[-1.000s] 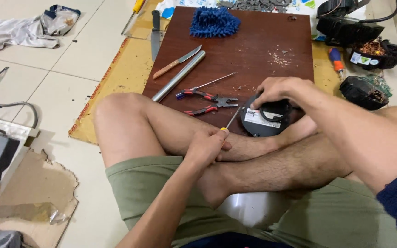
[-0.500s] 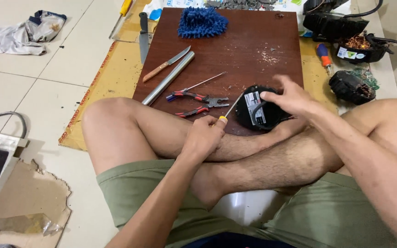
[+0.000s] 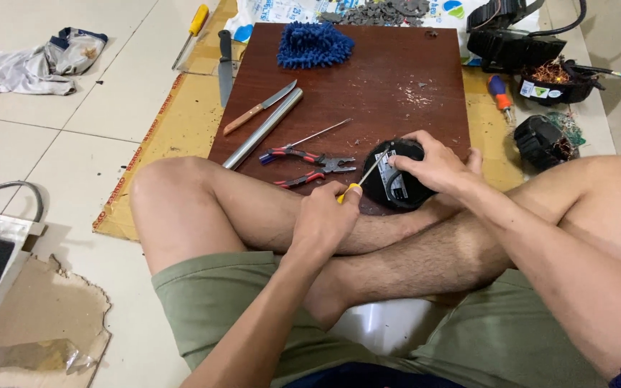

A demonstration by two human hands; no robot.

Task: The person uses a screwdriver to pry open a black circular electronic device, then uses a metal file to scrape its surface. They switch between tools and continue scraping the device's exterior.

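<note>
Right now my left hand (image 3: pixel 325 219) is fisted around a screwdriver (image 3: pixel 363 179), hiding all but a yellow bit of its handle, the tip angled toward two o'clock against the round black motor housing (image 3: pixel 391 185). My right hand (image 3: pixel 433 162) clamps over that housing from three o'clock, covering its far side. It sits at the wooden board's (image 3: pixel 368 79) near edge; red-handled pliers (image 3: pixel 303 162) lie at nine o'clock.

Light: bright, even, diffuse — source cannot be told
Shadows: soft, faint, under the legs and beside the tools on the board (image 3: pixel 368 79)
Glare: mild sheen on the near tile — none harsh
Focus: sharp throughout, no motion blur
Edges: slight wide-angle stretch at corners
</note>
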